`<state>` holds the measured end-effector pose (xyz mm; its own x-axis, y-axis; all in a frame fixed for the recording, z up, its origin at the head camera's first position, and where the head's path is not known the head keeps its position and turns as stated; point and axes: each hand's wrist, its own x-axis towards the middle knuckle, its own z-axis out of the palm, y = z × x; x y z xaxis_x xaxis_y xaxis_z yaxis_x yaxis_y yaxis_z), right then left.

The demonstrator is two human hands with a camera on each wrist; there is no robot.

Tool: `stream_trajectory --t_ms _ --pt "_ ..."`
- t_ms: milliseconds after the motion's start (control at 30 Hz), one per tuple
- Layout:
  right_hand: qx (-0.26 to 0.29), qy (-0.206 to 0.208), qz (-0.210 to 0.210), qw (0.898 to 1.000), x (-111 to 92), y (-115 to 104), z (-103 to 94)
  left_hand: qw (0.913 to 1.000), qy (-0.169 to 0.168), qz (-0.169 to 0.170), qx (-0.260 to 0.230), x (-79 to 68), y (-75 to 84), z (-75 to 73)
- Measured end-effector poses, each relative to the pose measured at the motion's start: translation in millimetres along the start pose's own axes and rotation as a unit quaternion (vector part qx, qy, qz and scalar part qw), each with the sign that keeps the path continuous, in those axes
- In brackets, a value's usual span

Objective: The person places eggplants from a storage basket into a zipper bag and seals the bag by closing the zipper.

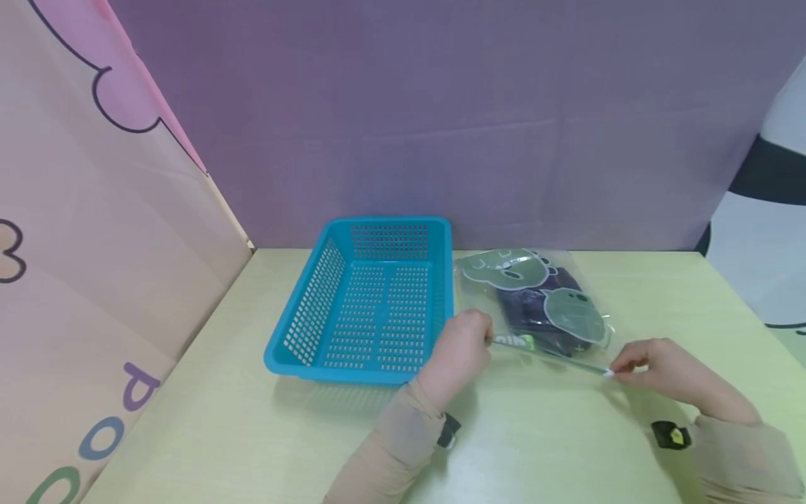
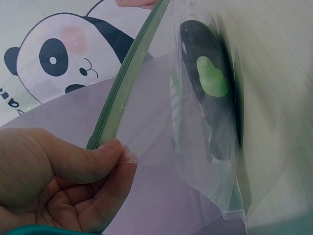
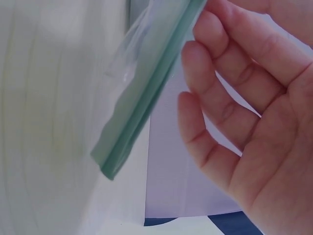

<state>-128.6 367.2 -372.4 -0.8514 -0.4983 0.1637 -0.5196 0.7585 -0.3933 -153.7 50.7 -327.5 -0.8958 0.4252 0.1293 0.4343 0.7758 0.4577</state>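
both hands, left hand (image 1: 458,344) and right hand (image 1: 655,367), pinch the zip bag's (image 1: 535,301) seal strip beside the blue basket (image 1: 371,301); bag not yet in the basket.

Zip bag (image 1: 535,308) — clear film with a green seal strip along the edge between left hand (image 1: 458,350) and right hand (image 1: 655,367); grey-green bear-face prints on it, dark navy contents showing through. Basket (image 1: 315,301), just beyond the left hand — turquoise blue, pierced in a regular grid of small holes. Desk (image 1: 252,420) under both hands: pale yellow-green. Backdrop (image 1: 441,105) beyond: plain mauve. Sleeves: beige. Panel (image 1: 94,245) to the left: peach-pink with dark outlines and coloured letters.
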Motion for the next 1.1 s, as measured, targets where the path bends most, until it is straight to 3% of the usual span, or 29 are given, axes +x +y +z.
stream_trajectory --t_ms 1100 --pt "0.013 -0.016 0.013 1.0 -6.7 7.6 -0.7 1.0 0.008 0.003 0.005 -0.3 0.5 0.4"
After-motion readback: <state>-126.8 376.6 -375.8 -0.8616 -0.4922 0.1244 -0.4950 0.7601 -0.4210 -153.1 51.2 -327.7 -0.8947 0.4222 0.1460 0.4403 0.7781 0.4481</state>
